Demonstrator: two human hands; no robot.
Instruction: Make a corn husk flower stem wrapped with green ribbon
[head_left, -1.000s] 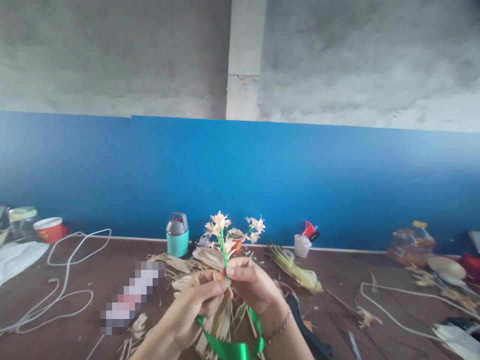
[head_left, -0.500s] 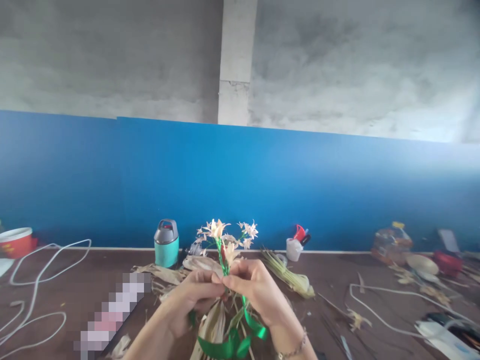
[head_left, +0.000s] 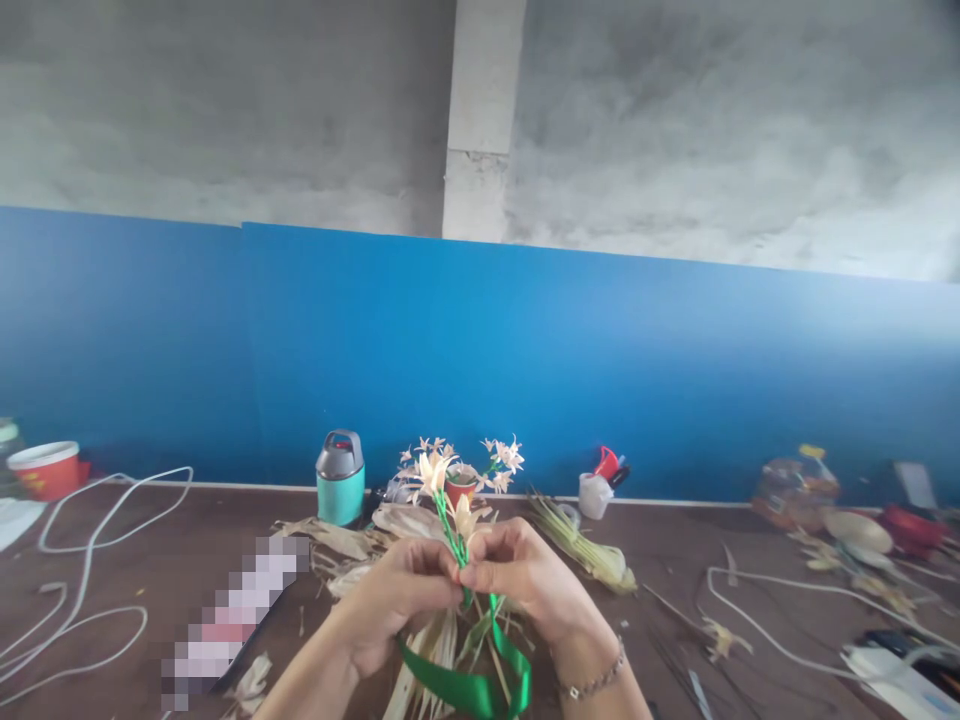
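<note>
In the middle of the head view, my left hand [head_left: 416, 585] and my right hand [head_left: 517, 570] meet with thumbs and fingertips pinched together. Between them they grip the green-wrapped stems [head_left: 450, 528] of artificial flowers. Pale lily-like blooms [head_left: 433, 470] top these stems, just above my fingers. A shiny green ribbon [head_left: 457, 686] hangs in a loop from under the hands, one side passing beneath my right hand. The ribbon's ends are hidden. Dried husk leaves [head_left: 424, 660] lie below, behind the loop. Small star-shaped flowers [head_left: 506, 455] show beyond my right hand.
A teal lidded flask [head_left: 340, 490] stands at the back, near more dried husks [head_left: 334, 540]. Right of my hands lie a bundle of pale green stalks [head_left: 585, 550] and a white cup [head_left: 595, 495] of tools. White cables [head_left: 90, 540] cross both sides of the brown table [head_left: 337, 690].
The whole view has shifted slightly. The flower stems now lean further left, with more green wrapping showing above my fingers. The ribbon's loop hangs wider. Both hands keep their pinch.
</note>
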